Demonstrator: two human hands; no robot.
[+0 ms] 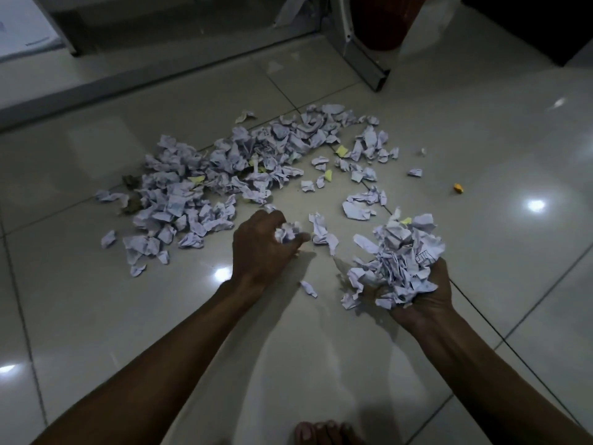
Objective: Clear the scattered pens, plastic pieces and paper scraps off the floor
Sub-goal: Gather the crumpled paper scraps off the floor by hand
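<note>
A wide spread of crumpled white paper scraps (224, 175) covers the tiled floor, with a few yellow bits (341, 150) mixed in. My left hand (260, 248) is low over the floor and grips a small wad of scraps (287, 234) in curled fingers. My right hand (423, 300) is palm up and cups a big heap of scraps (398, 264) that rises above the fingers. Loose scraps lie between the hands (322, 232) and just below them (308, 289). No pens are visible.
A small yellow piece (459, 188) lies alone on the floor at right. A grey metal frame foot (369, 65) stands at the back, with a dark red object (382, 20) behind it. A step edge (128, 81) runs along the back left. My toes (324, 433) show at the bottom.
</note>
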